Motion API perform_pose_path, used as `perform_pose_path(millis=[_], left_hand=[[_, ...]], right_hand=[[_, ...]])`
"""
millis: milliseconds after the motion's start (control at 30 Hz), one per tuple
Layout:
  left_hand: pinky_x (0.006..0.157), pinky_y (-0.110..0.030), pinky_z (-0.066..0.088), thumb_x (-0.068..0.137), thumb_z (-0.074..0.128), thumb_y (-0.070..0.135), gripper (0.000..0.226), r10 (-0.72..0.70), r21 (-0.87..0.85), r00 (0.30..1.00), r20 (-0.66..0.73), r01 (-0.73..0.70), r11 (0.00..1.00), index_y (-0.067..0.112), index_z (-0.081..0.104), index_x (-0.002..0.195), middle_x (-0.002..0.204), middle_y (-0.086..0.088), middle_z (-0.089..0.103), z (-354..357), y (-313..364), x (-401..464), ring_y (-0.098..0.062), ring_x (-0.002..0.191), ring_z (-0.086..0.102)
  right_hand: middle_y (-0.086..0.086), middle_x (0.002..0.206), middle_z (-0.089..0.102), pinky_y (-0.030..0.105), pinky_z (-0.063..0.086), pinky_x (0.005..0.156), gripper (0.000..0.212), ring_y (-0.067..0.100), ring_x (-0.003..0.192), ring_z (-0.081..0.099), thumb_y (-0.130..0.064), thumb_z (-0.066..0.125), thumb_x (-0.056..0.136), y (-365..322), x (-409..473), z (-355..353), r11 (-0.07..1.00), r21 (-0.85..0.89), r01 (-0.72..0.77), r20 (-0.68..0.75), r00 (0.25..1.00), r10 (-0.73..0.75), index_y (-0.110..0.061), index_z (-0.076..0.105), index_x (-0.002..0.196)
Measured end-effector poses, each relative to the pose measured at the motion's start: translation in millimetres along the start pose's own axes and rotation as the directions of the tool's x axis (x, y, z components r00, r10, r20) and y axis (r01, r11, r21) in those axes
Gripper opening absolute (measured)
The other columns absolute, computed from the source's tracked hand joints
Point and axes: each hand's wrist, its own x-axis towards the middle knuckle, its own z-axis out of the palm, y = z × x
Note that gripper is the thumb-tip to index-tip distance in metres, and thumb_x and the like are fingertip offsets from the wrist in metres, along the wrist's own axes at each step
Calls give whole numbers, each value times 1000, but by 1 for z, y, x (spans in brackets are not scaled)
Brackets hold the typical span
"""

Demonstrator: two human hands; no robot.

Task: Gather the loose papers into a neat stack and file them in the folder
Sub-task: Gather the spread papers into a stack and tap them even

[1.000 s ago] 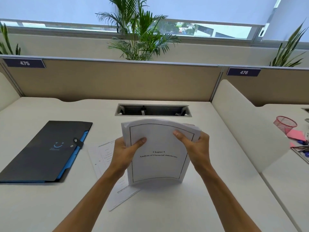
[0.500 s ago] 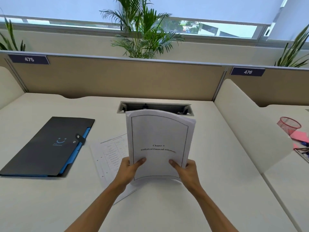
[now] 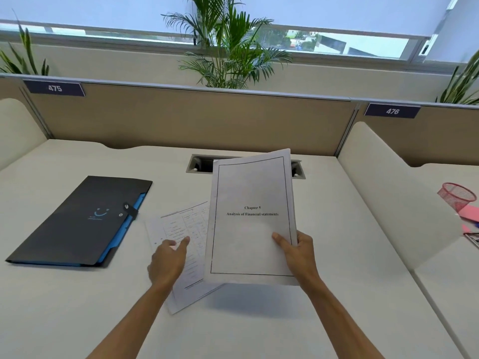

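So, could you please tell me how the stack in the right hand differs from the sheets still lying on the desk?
The held stack, gripped by the right hand at its lower right corner, is raised and tilted; the loose sheets lie flat on the desk under the reaching left hand. The stack's top page bears a bordered title; the loose sheets show a table. Both are white printed paper.

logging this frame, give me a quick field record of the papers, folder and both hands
stack: held above desk, cover reads Chapter 5
right hand: grips stack's lower right edge
left hand: fingers extended over loose sheets, contact unclear
loose sheets: flat on desk, partly under stack
folder: shut, flat, left of sheets
filed: not yet
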Motion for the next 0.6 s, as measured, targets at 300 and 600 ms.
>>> perform_pose_path(millis=[300, 600], left_hand=[[99, -48, 36, 62, 66, 76, 105, -61, 477, 992, -107, 105, 873, -1, 39, 127, 132, -21, 41, -4, -33, 16, -36, 123, 39], [64, -31, 53, 90, 65, 20, 13, 151, -109, 988, 40, -146, 983, 10, 58, 95, 97, -9, 67, 2, -28, 10, -29, 88, 65]], right_hand=[[-3, 83, 79, 26, 56, 64, 7, 15, 76, 75, -16, 75, 84, -5, 0, -4, 999, -6, -38, 8, 999, 38, -15, 76, 91], [-7, 84, 79, 25, 56, 64, 4, 14, 77, 75, -20, 75, 84, -8, -6, 1, 998, -13, -66, 48, 997, 67, -23, 74, 87]])
